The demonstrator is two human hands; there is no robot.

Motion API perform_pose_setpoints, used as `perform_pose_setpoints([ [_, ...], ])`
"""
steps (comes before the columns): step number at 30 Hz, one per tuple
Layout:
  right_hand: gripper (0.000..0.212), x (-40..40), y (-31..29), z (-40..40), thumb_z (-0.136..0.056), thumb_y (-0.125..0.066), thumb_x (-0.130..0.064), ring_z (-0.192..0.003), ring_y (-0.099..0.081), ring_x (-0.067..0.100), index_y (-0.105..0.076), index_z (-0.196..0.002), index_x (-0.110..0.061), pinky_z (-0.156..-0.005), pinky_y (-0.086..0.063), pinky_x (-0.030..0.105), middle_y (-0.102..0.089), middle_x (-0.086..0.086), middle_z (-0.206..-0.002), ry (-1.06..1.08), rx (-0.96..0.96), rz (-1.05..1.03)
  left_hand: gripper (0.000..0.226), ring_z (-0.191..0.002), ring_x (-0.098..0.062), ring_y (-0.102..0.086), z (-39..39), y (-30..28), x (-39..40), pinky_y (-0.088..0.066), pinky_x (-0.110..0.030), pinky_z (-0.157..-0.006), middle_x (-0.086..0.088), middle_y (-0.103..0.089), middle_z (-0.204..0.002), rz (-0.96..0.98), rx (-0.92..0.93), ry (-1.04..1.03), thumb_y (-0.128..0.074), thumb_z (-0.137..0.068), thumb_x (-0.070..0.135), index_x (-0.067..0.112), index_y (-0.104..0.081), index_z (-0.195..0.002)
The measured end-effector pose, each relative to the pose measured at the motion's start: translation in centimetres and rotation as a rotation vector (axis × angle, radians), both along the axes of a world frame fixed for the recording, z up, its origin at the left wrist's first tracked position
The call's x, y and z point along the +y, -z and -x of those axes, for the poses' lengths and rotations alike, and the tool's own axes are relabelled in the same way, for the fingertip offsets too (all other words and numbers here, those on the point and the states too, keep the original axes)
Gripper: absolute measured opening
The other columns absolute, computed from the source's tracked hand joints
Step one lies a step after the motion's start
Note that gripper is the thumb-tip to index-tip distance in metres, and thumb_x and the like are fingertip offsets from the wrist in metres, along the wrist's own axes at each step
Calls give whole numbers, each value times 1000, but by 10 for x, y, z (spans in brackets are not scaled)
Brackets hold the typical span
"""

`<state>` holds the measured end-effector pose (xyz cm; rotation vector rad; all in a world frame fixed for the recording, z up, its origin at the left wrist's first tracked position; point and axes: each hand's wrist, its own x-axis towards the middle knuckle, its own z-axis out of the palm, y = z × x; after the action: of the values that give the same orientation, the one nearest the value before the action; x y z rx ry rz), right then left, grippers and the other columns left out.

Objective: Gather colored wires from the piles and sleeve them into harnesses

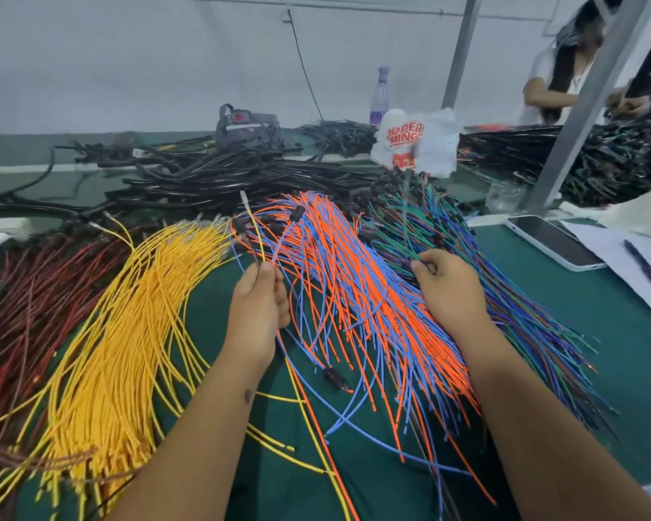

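Observation:
Piles of wires fan across a green table [598, 314]: dark red wires [27, 295] at the left, yellow wires [128, 325], orange and blue wires [354, 287] in the middle, green and purple wires [466, 250] at the right. My left hand [258, 306] grips a small bunch of wires [258, 238], yellow, orange and blue, that stand up from its fist. My right hand [448, 287] lies on the green and purple pile and pinches a green wire [414, 256] between thumb and fingers.
Black sleeved harnesses [222, 182] are heaped behind the wire piles. A white plastic bag [418, 141] and a bottle [379, 95] stand at the back. A phone [553, 240], paper and a pen [645, 263] lie at the right. Another person [564, 80] works at the far right, beside metal posts [594, 103].

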<state>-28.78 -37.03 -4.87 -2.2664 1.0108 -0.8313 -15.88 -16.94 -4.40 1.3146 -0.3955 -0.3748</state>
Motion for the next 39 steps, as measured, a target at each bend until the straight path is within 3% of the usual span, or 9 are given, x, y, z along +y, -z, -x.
perform_pose_setpoints([
  [6,21,6,-4,2,-101,-42,-35,-81,-56,30,-57,-100,-20,-70,-45,40,-63,6,-87,5,27,4,31,-40,-7,-16,2,-2,1,-16,-19,-39,5,-24,-53,-14,3,7,-29,-105,24,15,-35,-76],
  [12,29,7,-13,9,-93,-61,-32,-106,-60,30,-64,-116,-13,-85,-45,37,-67,11,-113,-32,101,-31,31,-39,-6,-16,3,-4,0,-16,-18,-38,5,-23,-53,-34,8,30,-29,-105,22,15,-35,-76],
  [15,12,8,-31,17,-92,-60,-29,-84,-63,29,-63,-90,-18,-75,-46,35,-69,7,-78,-11,72,-4,32,-37,-4,-16,3,-4,-1,-16,-16,-36,8,-24,-48,-35,27,36,-29,-105,22,14,-40,-76],
  [16,17,8,-41,19,-93,-59,-28,-72,-61,27,-59,-81,-16,-68,-45,33,-64,3,-62,-25,105,-8,32,-36,-4,-17,2,-4,-2,-17,-16,-36,9,-24,-48,-43,42,31,-29,-105,22,13,-45,-79],
  [20,28,25,-94,26,-96,-55,-22,-32,-32,15,-58,-73,-5,-39,-27,18,-48,0,-39,-227,277,-228,33,-32,-5,-18,-6,-13,-3,-16,-13,-36,4,-24,-51,-126,192,21,-30,-106,23,11,-55,-88],
  [24,27,60,-135,21,-103,-38,-22,-28,-17,3,-56,-86,-10,-33,-12,11,-33,-5,-41,-529,-18,-821,36,-29,-9,-17,-19,-29,9,-16,-10,-38,7,-24,-39,-281,236,107,-33,-105,26,10,-59,-86],
  [29,31,102,-157,-8,-101,-34,-27,-31,-21,4,-53,-82,-11,-36,-14,16,-28,-7,-43,-729,-586,-1322,35,-31,-2,-18,-39,-66,46,-13,-8,-34,9,-26,-44,-189,226,252,-33,-104,24,17,-55,-79],
  [34,12,148,-141,-62,-87,-47,-18,-33,-30,5,-56,-84,-10,-37,-24,14,-39,-5,-45,-873,-794,-1449,31,-38,-2,-20,-57,-89,82,-17,-11,-34,11,-29,-48,-189,71,435,-30,-105,28,23,-47,-80],
  [39,27,176,-76,-119,-102,-39,-22,-43,-50,6,-59,-86,-15,-47,-42,17,-54,-6,-53,-676,-739,-1520,31,-29,1,-16,-70,-58,80,-12,-9,-32,12,-24,-41,-56,200,173,-31,-105,28,21,-48,-80],
])
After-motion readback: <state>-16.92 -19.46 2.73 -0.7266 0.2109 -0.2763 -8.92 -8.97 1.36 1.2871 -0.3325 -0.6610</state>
